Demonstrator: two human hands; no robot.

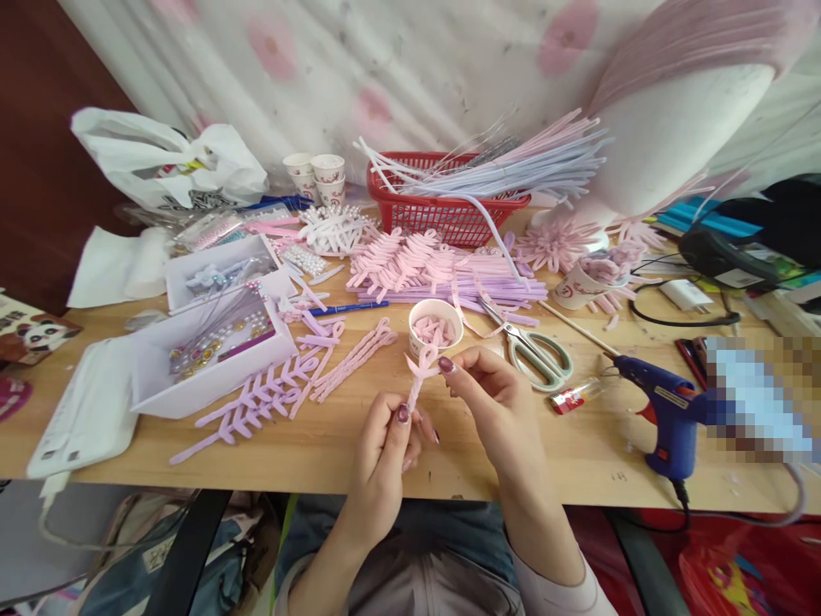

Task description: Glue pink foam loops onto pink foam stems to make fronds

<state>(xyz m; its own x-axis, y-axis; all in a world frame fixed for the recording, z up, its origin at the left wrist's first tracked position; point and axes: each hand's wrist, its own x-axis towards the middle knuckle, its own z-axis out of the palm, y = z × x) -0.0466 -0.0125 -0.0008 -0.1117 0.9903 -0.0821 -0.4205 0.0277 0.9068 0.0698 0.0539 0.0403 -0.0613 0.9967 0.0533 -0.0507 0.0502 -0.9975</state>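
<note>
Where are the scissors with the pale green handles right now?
In the head view, the scissors with pale green handles lie on the wooden table, right of the white paper cup and left of the blue glue gun.

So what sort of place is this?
Probably a small craft workspace, perhaps in a home: a blue glue gun, open scissors and a red basket of fuzzy stems share the wooden table.
</note>
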